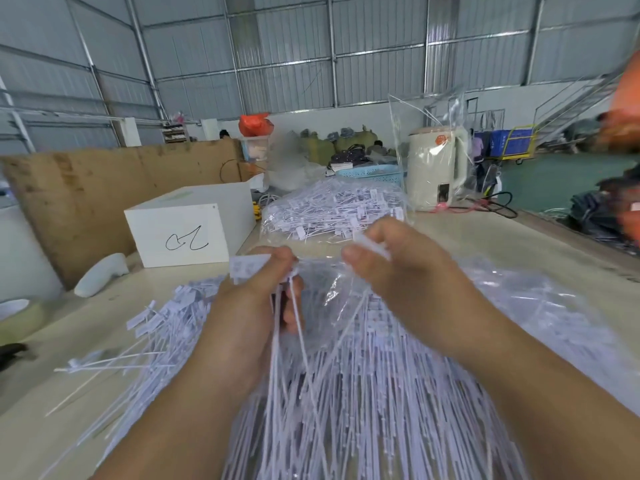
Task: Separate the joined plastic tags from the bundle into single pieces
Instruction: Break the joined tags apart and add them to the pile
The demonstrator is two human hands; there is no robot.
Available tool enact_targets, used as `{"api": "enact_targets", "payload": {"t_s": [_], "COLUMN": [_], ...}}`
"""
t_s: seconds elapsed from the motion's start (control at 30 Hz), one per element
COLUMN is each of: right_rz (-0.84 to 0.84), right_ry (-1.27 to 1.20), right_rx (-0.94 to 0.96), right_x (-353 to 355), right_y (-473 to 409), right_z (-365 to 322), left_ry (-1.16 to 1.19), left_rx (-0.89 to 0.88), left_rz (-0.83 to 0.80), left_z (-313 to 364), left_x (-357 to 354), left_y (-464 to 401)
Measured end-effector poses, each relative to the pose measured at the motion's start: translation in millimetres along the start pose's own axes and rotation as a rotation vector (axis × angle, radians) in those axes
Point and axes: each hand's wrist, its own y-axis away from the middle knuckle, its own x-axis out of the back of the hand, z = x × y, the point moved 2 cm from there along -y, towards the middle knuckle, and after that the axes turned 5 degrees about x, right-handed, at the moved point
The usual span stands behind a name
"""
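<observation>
Left hand, frame centre: fingers curled round white flat tag heads, thin tails hanging toward 6 o'clock. Right hand, at 3 o'clock of left, apart: thumb and fingers pinching single white tag. Beneath both hands: large heap of white plastic tags on crinkled clear plastic sheet. At 12 o'clock: clear bag of tags. At 10 o'clock: white cardboard box with black scrawl. At 1 o'clock: cream electric kettle. Beige tabletop underneath.
</observation>
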Motion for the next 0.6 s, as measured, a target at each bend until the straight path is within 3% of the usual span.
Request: {"api": "enact_targets", "payload": {"t_s": [0.1,0.3,0.47,0.6], "right_rz": [-0.219,-0.218,-0.269,-0.281], "right_ry": [0.215,0.365,0.351,0.436], "right_rx": [0.071,0.139,0.160,0.164], "right_x": [-20.7,-23.6,-31.4,-27.9], "right_y": [6.0,7.2,7.9,9.6], "right_z": [2.2,5.0,7.2,0.6], "left_ry": [-0.022,-0.087,-0.110,-0.043], "left_rx": [-0.009,-0.049,-0.092,-0.116], "left_rz": [-0.127,-0.220,-0.336,-0.222], "left_z": [-4.2,-5.0,-8.8,-8.6], "left_x": [-11.6,-9.8,-10.5,-5.0], "left_y": [6.9,6.2,4.2,-1.7]}}
